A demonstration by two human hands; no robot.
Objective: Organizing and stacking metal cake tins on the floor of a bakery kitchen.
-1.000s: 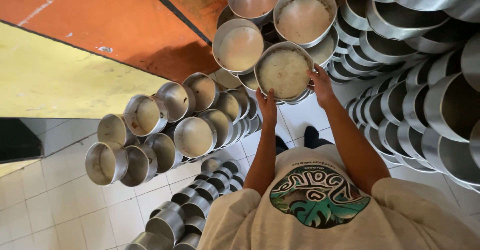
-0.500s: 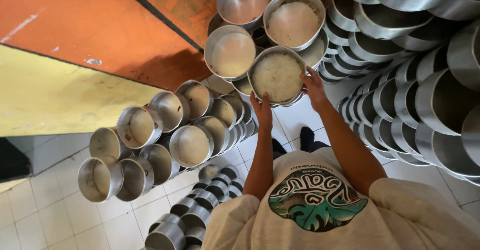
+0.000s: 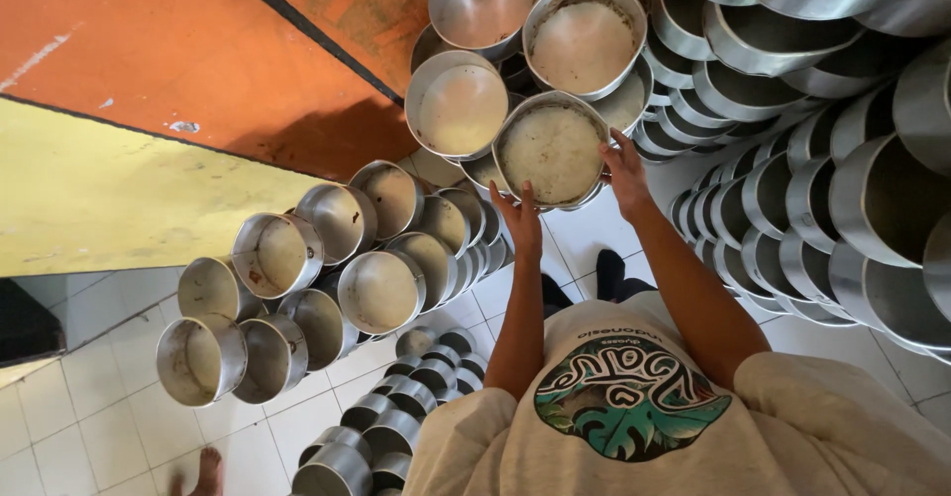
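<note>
White floor tiles (image 3: 99, 427) are seen far below, bordered by an orange and yellow painted wall (image 3: 149, 110). At the top of one tall stack a round aluminium pan (image 3: 552, 149) is gripped on its rim from both sides: the left hand (image 3: 522, 220) is pressed against its lower left edge with fingers curled upward, and the right hand (image 3: 628, 174) is clasped on its right edge. A pale, dusty residue is seen on the pan's inner bottom. Just beside it, touching or nearly so, three similar pans top neighbouring stacks — one to the left (image 3: 457, 105), one above (image 3: 581, 35) and one further up left (image 3: 480, 0). More columns of nested pans are ranged along the right side (image 3: 792, 189), and a lower group of stacks (image 3: 327, 258) is set to the left, with smaller tins (image 3: 416, 377) beneath. A beige T-shirt (image 3: 693, 427) with a round green print is worn by the person; a bare foot (image 3: 206, 471) of someone else is glimpsed at the bottom edge.
</note>
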